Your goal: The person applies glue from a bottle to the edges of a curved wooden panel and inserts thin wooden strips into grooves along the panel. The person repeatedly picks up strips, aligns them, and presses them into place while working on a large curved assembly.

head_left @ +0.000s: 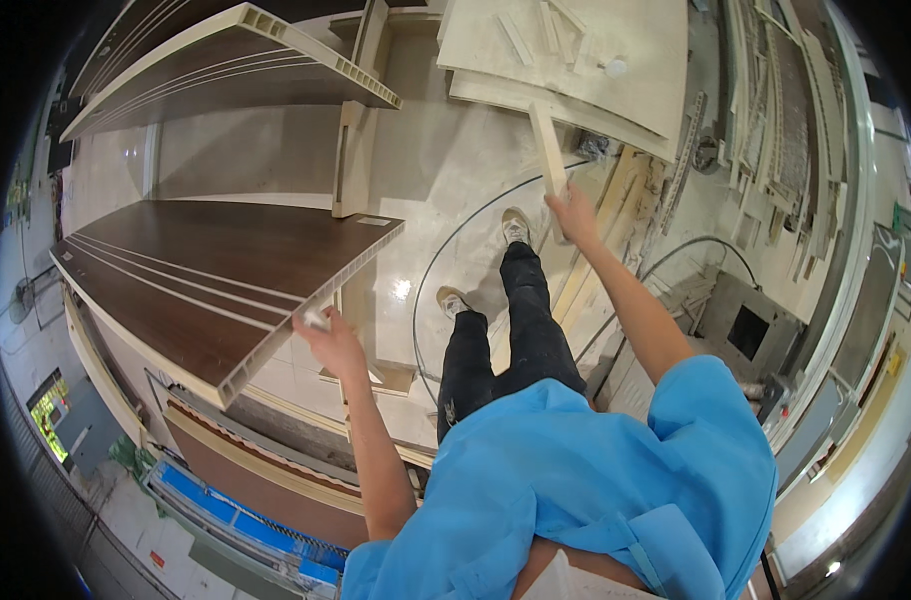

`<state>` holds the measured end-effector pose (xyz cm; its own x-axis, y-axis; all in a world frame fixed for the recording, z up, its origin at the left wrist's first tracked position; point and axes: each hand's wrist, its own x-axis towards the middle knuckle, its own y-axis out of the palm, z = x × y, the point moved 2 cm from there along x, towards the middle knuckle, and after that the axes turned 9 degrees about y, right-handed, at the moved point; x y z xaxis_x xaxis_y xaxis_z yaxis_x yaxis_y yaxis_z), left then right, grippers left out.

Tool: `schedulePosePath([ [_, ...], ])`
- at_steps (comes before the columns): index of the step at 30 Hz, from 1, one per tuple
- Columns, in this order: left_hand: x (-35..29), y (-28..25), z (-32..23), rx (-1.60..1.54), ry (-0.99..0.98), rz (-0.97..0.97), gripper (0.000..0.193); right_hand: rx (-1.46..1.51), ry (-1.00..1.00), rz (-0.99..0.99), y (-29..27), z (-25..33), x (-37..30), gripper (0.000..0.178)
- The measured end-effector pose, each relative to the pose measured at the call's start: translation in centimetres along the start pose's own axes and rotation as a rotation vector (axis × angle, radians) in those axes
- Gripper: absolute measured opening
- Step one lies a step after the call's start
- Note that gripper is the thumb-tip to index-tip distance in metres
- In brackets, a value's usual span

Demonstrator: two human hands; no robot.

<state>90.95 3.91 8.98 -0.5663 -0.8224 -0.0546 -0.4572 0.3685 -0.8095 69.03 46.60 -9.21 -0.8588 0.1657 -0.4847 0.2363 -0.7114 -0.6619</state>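
My right hand is closed round the lower end of a pale wooden strip. The strip's far end reaches to the edge of a stack of light boards. My left hand is at the near right edge of a dark brown panel with pale stripes and a ribbed, hollow-looking edge. Its fingers are curled, with something small and whitish by the thumb that I cannot make out.
More dark striped panels lie at the upper left, with a pale wooden support beneath. Loose strips lie on the light boards. A black hose curves over the floor by my feet. Long offcuts are piled at the right, near a grey metal box.
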Motion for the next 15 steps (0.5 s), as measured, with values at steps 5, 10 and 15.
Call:
schedulePosePath([
  [5, 2.2, 1.6, -0.4, 0.073, -0.085, -0.138, 0.054, -0.215, -0.16, -0.12, 2.6, -0.7, 17.1, 0.084],
  [10, 2.7, 1.2, -2.1, 0.174, -0.403, -0.145, 0.042, -0.49, -0.248, -0.117, 6.2, 0.3, 35.7, 0.091],
  [15, 1.1, 2.5, -3.5, 0.156, -0.288, -0.197, 0.049, -0.531, -0.319, -0.319, 8.9, 1.7, 48.4, 0.091],
])
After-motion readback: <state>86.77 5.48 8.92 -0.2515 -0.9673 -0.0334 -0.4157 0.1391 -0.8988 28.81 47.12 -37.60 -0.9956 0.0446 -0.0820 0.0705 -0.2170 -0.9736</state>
